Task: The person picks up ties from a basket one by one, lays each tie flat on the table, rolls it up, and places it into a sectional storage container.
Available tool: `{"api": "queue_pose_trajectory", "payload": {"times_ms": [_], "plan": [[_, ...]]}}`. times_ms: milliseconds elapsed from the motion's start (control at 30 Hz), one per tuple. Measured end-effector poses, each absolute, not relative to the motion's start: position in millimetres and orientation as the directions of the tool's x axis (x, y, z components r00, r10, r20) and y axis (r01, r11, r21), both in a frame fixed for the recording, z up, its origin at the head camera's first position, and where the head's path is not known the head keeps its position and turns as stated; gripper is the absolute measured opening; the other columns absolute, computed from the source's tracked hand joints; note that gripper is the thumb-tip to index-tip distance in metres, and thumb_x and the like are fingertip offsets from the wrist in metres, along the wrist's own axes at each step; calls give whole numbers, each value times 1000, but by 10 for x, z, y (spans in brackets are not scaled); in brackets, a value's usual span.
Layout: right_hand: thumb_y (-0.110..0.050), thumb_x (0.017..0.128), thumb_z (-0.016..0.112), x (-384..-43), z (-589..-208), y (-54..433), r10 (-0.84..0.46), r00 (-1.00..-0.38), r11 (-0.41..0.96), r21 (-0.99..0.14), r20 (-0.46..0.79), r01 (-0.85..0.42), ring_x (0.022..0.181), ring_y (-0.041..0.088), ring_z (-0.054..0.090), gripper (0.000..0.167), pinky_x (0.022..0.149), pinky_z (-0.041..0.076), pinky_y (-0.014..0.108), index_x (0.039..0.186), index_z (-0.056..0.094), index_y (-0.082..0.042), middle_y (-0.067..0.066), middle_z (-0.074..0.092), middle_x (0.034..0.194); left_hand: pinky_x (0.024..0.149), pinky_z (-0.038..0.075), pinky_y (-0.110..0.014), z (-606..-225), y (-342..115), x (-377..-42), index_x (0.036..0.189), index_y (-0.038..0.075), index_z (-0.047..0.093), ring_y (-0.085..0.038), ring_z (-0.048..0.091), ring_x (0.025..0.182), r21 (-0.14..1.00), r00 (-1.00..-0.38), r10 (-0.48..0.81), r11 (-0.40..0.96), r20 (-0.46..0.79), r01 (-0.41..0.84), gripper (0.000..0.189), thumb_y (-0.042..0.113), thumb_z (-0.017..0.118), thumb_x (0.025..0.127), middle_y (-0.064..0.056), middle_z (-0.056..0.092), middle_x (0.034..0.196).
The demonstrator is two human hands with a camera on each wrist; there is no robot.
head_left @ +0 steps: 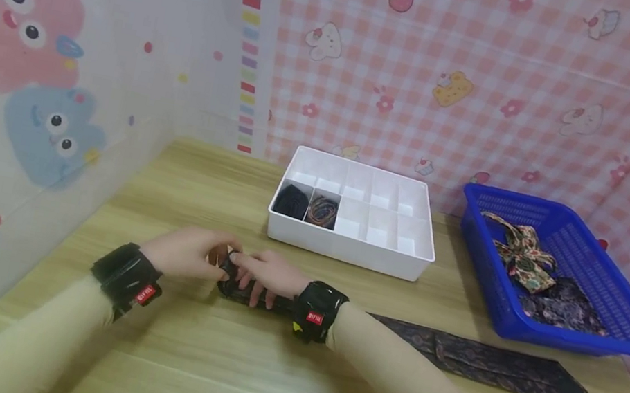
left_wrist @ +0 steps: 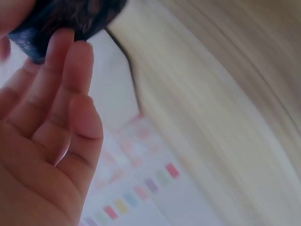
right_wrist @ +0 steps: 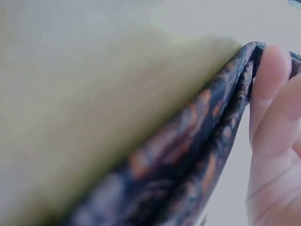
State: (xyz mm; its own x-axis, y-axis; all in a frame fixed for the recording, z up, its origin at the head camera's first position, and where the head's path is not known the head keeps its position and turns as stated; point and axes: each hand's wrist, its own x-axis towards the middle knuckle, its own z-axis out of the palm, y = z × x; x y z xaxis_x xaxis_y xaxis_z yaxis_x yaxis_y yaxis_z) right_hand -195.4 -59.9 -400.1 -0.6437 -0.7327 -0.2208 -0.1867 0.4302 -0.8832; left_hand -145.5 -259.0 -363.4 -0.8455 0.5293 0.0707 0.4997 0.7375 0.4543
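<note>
A dark patterned necktie [head_left: 500, 366] lies lengthwise on the table, its wide pointed end to the right. At its left end my left hand [head_left: 191, 253] pinches a bunched or rolled part of the tie between thumb and fingers. My right hand [head_left: 272, 273] holds the tie close beside it, fingers bent over the strip. The left wrist view has the dark cloth [left_wrist: 70, 19] at the fingertips of the left hand [left_wrist: 42, 141]. From the right wrist, the tie [right_wrist: 188, 141] runs up, folded lengthwise, to the fingers of the right hand [right_wrist: 277, 132].
Behind the hands stands a white divided box [head_left: 343, 251] with a black roll [head_left: 291, 201] and a multicoloured roll [head_left: 323, 212] in two front compartments. A blue basket [head_left: 556, 335] at the right holds a floral tie [head_left: 525, 258] and dark patterned cloth [head_left: 570, 308]. Printed sheets [head_left: 386, 82] border the table.
</note>
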Motion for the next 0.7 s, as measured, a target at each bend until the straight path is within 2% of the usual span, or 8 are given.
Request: {"api": "queue_pose_trajectory", "payload": {"times_ms": [67,133,267,367,500,567,700], "plan": [[-40,97,49,-1972,-4023,-534,-715,-655,417,-901,-243,-121,48,17,59,42,36,41,27,94,64,-1,8,65,76,64,47,-29,-3643,-2513,-1473,122,9,60,-9,58,74,455,-822,563,711,90,536,46,19,73,78,8,62,81],[-36,96,51,-1994,-4047,-464,-705,-664,425,-898,-249,-114,45,15,55,37,36,41,25,95,64,-1,7,63,70,64,47,-28,-3677,-2452,-1491,124,7,59,-10,57,74,468,-805,587,687,93,555,50,18,75,78,6,62,81],[-25,94,56,-2039,-4077,-316,-702,-668,467,-867,-245,-173,41,11,48,26,36,39,23,89,65,-1,3,57,62,62,44,-28,-3791,-2368,-1536,119,7,60,-10,52,70,454,-807,587,706,56,544,52,22,81,74,4,56,79],[-23,93,58,-2045,-4080,-247,-708,-665,492,-842,-238,-222,39,10,46,23,36,40,23,83,65,-3,1,53,60,66,45,-32,-3876,-2349,-1557,112,8,63,-11,51,74,409,-826,563,751,14,518,55,28,85,67,3,55,84],[-24,91,64,-1994,-4049,-211,-697,-687,523,-801,-206,-291,39,11,48,18,36,44,26,84,62,-8,1,53,57,74,48,-36,-3953,-2344,-1578,104,10,66,-14,53,81,379,-841,541,784,-28,492,51,31,88,63,3,55,90],[-24,90,66,-1969,-4037,-202,-687,-702,536,-784,-188,-314,40,13,51,17,37,46,28,84,59,-9,2,54,58,73,47,-35,-3967,-2343,-1586,102,10,66,-14,53,81,385,-840,541,784,-38,488,48,29,87,63,3,54,89],[-22,89,68,-1951,-4024,-194,-682,-713,564,-740,-166,-367,42,13,55,25,38,48,30,76,52,-9,3,56,60,69,45,-32,-3970,-2350,-1599,96,12,65,-12,50,77,399,-826,563,762,-20,509,40,26,86,65,5,53,85]]}}
